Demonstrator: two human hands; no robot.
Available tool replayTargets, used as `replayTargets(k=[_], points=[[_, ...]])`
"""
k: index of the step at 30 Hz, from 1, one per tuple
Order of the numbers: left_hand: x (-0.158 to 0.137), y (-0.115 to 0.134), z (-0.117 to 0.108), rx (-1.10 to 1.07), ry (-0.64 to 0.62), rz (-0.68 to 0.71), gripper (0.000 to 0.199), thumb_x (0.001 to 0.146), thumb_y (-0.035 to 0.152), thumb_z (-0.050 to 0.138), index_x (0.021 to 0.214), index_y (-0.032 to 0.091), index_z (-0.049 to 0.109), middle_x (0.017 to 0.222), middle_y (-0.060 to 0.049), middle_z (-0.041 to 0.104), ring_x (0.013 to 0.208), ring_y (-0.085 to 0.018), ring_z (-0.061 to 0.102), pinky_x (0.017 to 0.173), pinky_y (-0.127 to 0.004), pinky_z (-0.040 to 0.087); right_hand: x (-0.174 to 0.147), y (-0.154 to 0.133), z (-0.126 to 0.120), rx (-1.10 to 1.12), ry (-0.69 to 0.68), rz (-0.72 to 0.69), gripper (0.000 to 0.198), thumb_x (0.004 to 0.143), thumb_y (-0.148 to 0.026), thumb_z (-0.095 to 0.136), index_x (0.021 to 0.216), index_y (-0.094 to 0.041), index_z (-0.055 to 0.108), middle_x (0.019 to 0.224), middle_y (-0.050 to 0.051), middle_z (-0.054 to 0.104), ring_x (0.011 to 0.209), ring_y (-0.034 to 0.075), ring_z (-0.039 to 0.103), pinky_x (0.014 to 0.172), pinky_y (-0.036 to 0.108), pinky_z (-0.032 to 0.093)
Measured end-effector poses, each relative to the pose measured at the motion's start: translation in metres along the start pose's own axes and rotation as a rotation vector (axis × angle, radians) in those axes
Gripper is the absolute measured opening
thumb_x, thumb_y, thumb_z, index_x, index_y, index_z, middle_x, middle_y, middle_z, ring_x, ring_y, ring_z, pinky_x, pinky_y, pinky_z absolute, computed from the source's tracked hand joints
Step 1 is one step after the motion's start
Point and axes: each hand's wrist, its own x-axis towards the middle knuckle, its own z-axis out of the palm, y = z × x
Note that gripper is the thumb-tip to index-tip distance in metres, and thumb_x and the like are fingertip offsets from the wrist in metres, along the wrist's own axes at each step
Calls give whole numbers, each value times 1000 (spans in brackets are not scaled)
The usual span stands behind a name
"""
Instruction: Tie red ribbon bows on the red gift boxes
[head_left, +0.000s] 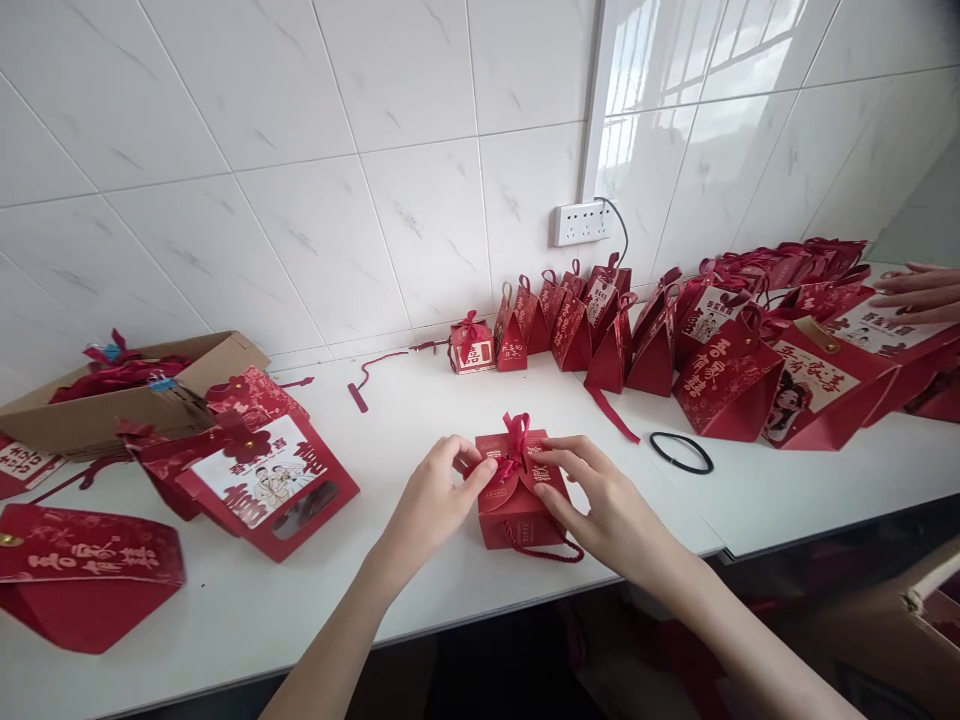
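A small red gift box (517,525) stands on the white table in front of me, with a red ribbon (517,432) tied in a bow at its top. My left hand (442,490) is at the box's left side, thumb and index finger pinched on the ribbon's left loop. On the other side, my right hand (596,490) rests with fingers apart against the top and right of the box. A twisted red cord handle (544,555) hangs loose at the box's front. The ribbon's knot is partly covered by my left fingers.
Rows of red gift boxes (607,345) line the wall to the right, where another person's hand (919,290) touches one. A black hair tie (681,453) lies nearer me. At left are a cardboard box (225,360) of ribbons and more red boxes (94,600).
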Motion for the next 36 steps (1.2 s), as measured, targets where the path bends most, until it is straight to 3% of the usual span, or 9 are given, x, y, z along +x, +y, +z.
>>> replayTargets(k=[6, 12, 16, 20, 23, 25, 27, 31, 36], points=[[-4, 0, -6, -45, -91, -34, 28, 82, 51, 51, 84, 23, 55, 87, 1, 62, 81, -17, 59, 72, -29, 45, 4, -3, -2, -39, -25, 25, 27, 89, -33, 51, 108, -16, 59, 104, 13, 57, 96, 24, 61, 79, 40, 55], [-5, 7, -11, -117, -110, 1, 26, 84, 46, 50, 81, 21, 58, 84, 0, 63, 83, -16, 58, 77, -27, 44, 6, -1, -2, 5, -32, 30, 25, 89, -30, 53, 109, -18, 58, 105, 11, 57, 97, 22, 61, 83, 39, 54], [-4, 11, -13, -70, -53, 43, 27, 86, 45, 47, 80, 21, 58, 83, 1, 64, 81, -15, 58, 75, -26, 44, 4, -8, -3, -15, -35, 52, 25, 88, -31, 53, 108, -18, 59, 100, 11, 56, 90, 21, 62, 79, 38, 54], [4, 10, -13, -41, 15, 76, 27, 87, 45, 44, 80, 21, 56, 75, 1, 62, 69, -14, 57, 66, -26, 45, 5, -15, -7, -26, -73, 97, 24, 88, -38, 51, 97, -19, 62, 86, 7, 58, 64, 16, 60, 61, 33, 54], [11, 6, -12, -46, 21, 87, 28, 86, 45, 44, 80, 21, 56, 73, 1, 61, 66, -14, 57, 61, -25, 45, 12, -11, -9, -32, 20, 143, 21, 88, -36, 52, 96, -19, 61, 79, 5, 60, 63, 16, 59, 61, 32, 52], [13, 4, -11, -65, 13, 81, 28, 86, 45, 45, 80, 20, 57, 76, 0, 62, 66, -14, 57, 60, -25, 45, 19, -5, -9, -26, 75, 116, 25, 86, -33, 57, 106, -18, 59, 93, 8, 62, 75, 18, 61, 69, 34, 53], [12, 3, -12, -74, 16, 78, 27, 86, 45, 45, 81, 21, 57, 77, 0, 62, 65, -13, 56, 60, -24, 44, 24, -1, -7, 34, 30, 61, 25, 85, -27, 59, 108, -19, 59, 103, 9, 60, 85, 19, 62, 75, 33, 53], [1, 4, -16, -16, 36, 90, 26, 87, 44, 44, 82, 22, 56, 79, 2, 61, 64, -12, 53, 60, -23, 43, 23, 0, -6, 112, -15, 8, 7, 86, -20, 56, 85, -21, 62, 86, 4, 63, 81, 18, 62, 73, 31, 52], [-15, 6, -23, 27, 54, 66, 22, 87, 43, 46, 88, 24, 57, 87, 2, 63, 69, -12, 54, 61, -23, 45, 9, -5, -9, 100, 57, -113, 7, 88, -22, 55, 83, -20, 60, 84, 6, 61, 77, 17, 60, 69, 32, 53]])
